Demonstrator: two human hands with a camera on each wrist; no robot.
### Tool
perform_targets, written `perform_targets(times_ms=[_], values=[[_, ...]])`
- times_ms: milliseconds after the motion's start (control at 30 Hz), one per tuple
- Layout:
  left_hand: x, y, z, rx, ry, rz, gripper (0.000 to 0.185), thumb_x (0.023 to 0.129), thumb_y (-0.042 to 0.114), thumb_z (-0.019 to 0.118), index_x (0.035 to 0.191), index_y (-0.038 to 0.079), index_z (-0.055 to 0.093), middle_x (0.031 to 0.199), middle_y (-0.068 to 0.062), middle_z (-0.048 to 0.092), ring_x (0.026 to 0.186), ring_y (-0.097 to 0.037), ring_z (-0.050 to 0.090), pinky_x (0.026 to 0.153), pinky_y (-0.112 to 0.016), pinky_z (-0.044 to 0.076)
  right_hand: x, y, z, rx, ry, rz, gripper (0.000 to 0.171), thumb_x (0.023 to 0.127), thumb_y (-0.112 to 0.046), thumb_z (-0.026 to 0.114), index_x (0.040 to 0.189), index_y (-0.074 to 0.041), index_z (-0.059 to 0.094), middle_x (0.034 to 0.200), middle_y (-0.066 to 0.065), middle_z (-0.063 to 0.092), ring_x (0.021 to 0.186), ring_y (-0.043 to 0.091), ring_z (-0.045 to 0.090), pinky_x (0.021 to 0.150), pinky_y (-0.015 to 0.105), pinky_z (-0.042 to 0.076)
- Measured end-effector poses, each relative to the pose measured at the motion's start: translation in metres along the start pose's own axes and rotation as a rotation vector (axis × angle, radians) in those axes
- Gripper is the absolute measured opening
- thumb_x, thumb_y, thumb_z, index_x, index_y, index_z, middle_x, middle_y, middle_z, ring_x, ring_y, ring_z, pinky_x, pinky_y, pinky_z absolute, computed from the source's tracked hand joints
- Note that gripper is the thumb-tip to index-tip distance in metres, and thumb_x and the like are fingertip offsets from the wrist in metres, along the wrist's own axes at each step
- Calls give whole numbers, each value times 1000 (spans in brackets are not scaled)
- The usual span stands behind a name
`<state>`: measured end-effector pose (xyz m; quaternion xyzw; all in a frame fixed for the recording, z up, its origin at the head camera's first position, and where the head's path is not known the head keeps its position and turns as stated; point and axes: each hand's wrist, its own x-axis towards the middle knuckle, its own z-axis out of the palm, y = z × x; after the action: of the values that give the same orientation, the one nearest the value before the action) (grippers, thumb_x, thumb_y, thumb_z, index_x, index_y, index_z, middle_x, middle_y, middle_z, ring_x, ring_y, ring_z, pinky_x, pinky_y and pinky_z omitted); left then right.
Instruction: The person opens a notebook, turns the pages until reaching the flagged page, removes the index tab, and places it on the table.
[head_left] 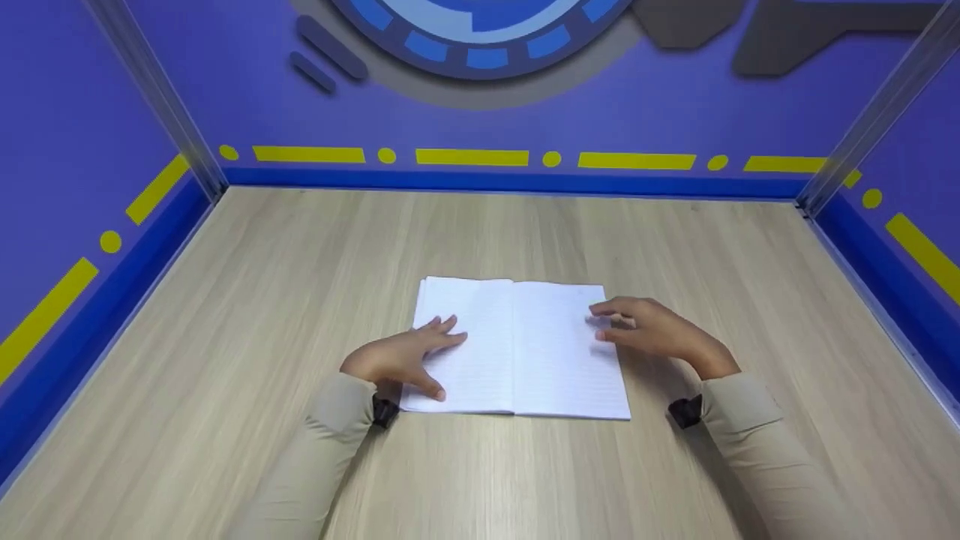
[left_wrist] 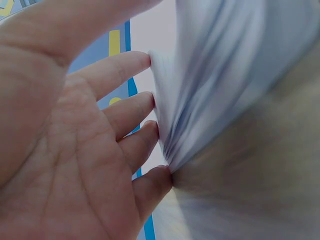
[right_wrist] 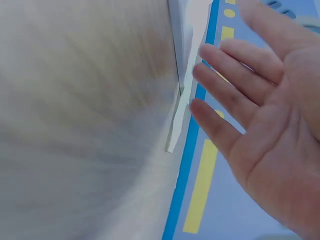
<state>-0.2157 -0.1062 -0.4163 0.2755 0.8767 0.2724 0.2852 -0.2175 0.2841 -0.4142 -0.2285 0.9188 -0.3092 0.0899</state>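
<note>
Scene: An open notebook [head_left: 517, 346] lies flat at the centre of a pale wooden table [head_left: 225, 300], ringed by blue walls [head_left: 637, 112] with yellow dashes along their base.
Left hand: The left hand [head_left: 401, 356] rests flat on the left page, low and left of centre in the head view, fingers straight and slightly spread. In the left wrist view its fingertips [left_wrist: 150, 105] touch the page edges.
Right hand: The right hand [head_left: 649, 330] sits at the right page's outer edge, right of centre, fingers loosely bent over the paper. In the right wrist view its fingers [right_wrist: 220, 85] are extended and parted, just beside the sheet edge; whether they pinch a leaf cannot be told.
Work in hand: It appears to be handling the pages of the open book.
Doing it well: The left palm should probably keep the left page pinned, so the book does not slide, while the right fingertips take a single sheet at its outer edge and lift it lightly, avoiding a crease.
</note>
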Motion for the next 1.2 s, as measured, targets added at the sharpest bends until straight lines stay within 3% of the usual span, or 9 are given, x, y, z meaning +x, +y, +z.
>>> perform_targets(times_ms=[200, 400, 633, 900, 1200], values=[[0, 1, -1, 10, -2, 1, 94, 72, 18, 83, 151, 11, 31, 163, -6, 6, 150, -30, -2, 120, -50, 8, 11, 3, -1, 22, 196, -18, 26, 90, -13, 66, 111, 3, 67, 111, 18, 68, 106, 35, 62, 95, 53, 47], [2, -1, -1, 7, -4, 7, 95, 72, 18, 83, 151, 11, 31, 163, -7, 6, 150, -31, -2, 120, -50, 8, 20, 10, -1, 39, 283, 58, 24, 91, -15, 65, 107, 3, 69, 104, 17, 69, 99, 31, 64, 91, 49, 49], [0, 0, -3, 14, -2, 3, 94, 73, 17, 83, 151, 13, 31, 163, -6, 6, 150, -30, -2, 120, -50, 7, 23, 18, -2, 62, 295, 143, 24, 92, -16, 64, 109, 1, 68, 107, 18, 68, 98, 30, 62, 86, 43, 50], [1, -2, 0, 14, 1, -8, 94, 73, 17, 83, 151, 12, 31, 163, -7, 7, 150, -31, -1, 120, -50, 9, 28, 24, -4, 76, 255, 232, 25, 94, -19, 61, 110, -1, 68, 107, 17, 68, 95, 26, 61, 72, 24, 49], [0, -2, 0, 1, 8, 1, 94, 73, 17, 83, 151, 11, 31, 163, -8, 7, 150, -31, -1, 120, -50, 8, 29, 26, -7, 47, 216, 259, 22, 93, -16, 62, 108, 0, 68, 105, 17, 67, 89, 22, 59, 74, 28, 48]])
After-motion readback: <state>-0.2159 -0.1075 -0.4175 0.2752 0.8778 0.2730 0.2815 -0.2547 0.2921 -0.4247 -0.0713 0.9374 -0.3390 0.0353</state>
